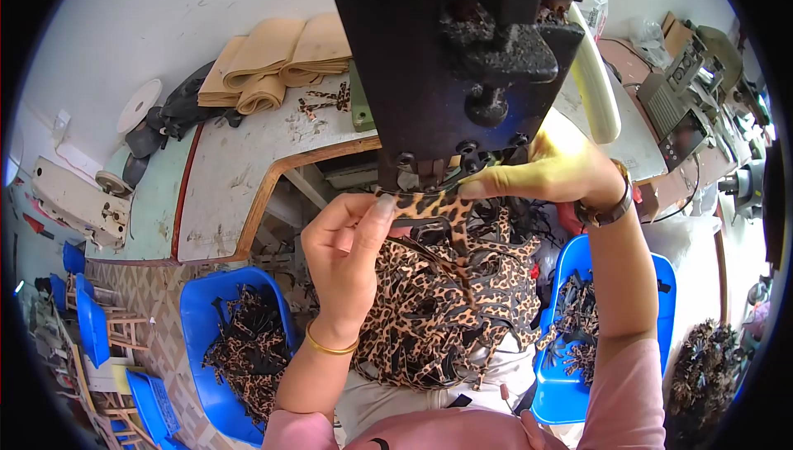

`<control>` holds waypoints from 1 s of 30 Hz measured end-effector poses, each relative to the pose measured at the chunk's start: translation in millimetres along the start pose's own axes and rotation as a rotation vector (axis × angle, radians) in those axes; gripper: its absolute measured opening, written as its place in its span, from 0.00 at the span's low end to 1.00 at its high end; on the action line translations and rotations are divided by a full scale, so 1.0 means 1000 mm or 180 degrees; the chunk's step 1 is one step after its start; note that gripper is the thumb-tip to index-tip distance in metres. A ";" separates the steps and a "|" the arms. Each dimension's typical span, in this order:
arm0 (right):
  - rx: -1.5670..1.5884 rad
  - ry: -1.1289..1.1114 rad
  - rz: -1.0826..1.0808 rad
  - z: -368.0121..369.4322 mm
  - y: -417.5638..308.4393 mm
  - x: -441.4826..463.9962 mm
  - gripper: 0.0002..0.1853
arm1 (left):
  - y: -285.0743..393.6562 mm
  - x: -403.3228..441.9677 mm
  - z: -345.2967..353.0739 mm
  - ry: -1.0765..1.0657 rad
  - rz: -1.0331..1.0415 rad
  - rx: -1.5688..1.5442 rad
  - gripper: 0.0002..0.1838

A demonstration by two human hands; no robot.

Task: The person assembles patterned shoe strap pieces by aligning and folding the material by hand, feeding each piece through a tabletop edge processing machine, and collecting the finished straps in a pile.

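**Leopard-print strip (423,204) held at the foot of a black machine (446,62)**

The left hand (345,239) pinches one end of the strip between thumb and bent fingers. The right hand (570,159) grips the other end, its thumb laid on top; its remaining fingers are mostly hidden behind the machine. The strip stretches between the two hands just under the machine, in front of the curved wooden edge of the tabletop (235,194), and a length of it hangs down below the right thumb. A pile of similar strips (438,318) fills the lap. Blue containers (196,330) with more pieces stand on either side. Folded brown sheets (285,58) lie along the tabletop's far edge, near some leopard-print scraps (326,101).
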State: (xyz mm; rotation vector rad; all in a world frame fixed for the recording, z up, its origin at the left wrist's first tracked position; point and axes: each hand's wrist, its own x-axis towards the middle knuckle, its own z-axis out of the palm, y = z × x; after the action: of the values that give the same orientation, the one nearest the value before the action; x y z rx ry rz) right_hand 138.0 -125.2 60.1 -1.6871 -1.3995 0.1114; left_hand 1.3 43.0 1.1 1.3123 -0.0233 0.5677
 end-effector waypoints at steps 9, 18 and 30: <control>-0.1482 0.0298 0.0362 -0.019 -0.015 -0.020 0.23 | 0.011 0.011 -0.017 -0.0330 0.0020 0.0299 0.07; 0.0726 0.0072 0.1435 -0.040 -0.015 -0.023 0.11 | 0.023 0.018 -0.059 -0.0088 -0.0093 0.0557 0.04; 0.1948 0.0816 0.1353 0.038 -0.019 -0.027 0.05 | 0.003 -0.011 -0.006 -0.0213 -0.0191 0.1140 0.13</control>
State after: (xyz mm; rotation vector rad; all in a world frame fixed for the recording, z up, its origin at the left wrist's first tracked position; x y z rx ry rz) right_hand 92.5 -126.3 38.0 -1.3860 -0.6985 0.4923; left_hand -10.7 44.4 -1.7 1.6745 0.0653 0.4904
